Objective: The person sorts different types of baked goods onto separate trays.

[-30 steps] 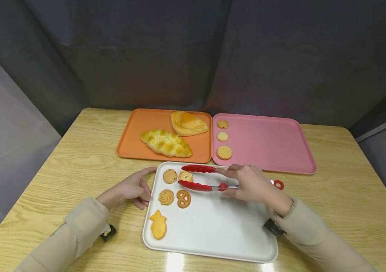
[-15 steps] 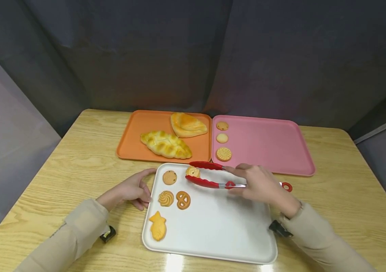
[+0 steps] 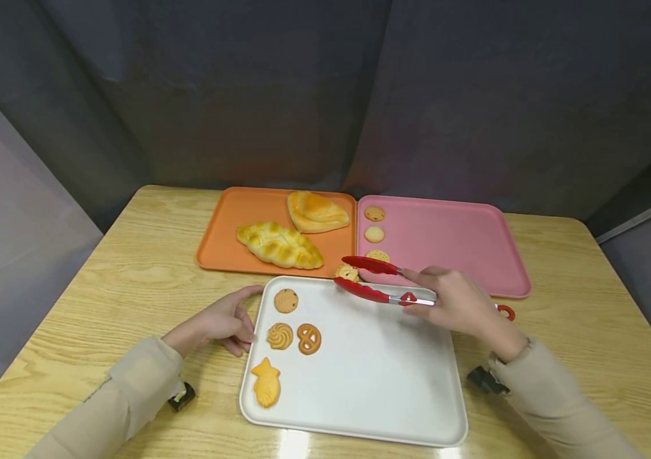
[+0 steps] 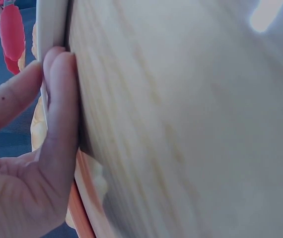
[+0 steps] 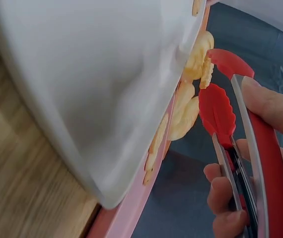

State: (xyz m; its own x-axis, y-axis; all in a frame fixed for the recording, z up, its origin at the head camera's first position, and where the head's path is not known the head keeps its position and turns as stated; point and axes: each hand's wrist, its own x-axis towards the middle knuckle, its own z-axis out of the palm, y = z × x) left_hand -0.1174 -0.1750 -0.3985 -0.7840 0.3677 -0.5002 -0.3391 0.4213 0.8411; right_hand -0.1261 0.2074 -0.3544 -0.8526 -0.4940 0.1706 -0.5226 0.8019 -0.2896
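Note:
My right hand [image 3: 457,303] grips red-tipped metal tongs [image 3: 366,291], thumb on one arm and fingers curled round the other. Between the tong heads is a scalloped round cookie [image 3: 346,273], over the back edge of the white tray [image 3: 359,382]. In the right wrist view the cookie [image 5: 207,73] shows edge-on by the upper red head. My left hand [image 3: 219,322] holds the white tray's left rim, thumb and fingers at its edge. On that tray lie a round cookie [image 3: 286,301], a swirl cookie [image 3: 280,336], a pretzel [image 3: 309,338] and a fish-shaped cookie [image 3: 267,384].
Behind the white tray, an orange tray [image 3: 216,248] bears a braided bread [image 3: 280,245] and a folded bread [image 3: 317,211]. Beside it, a pink tray [image 3: 446,236] has three round cookies along its left side; the tongs partly cover the nearest, a dotted biscuit [image 3: 378,255]. Dark curtains hang behind.
My right hand has carried the tongs and scalloped cookie back and to the right, from beside the round cookie to the white tray's back edge. The left hand has stayed at the rim.

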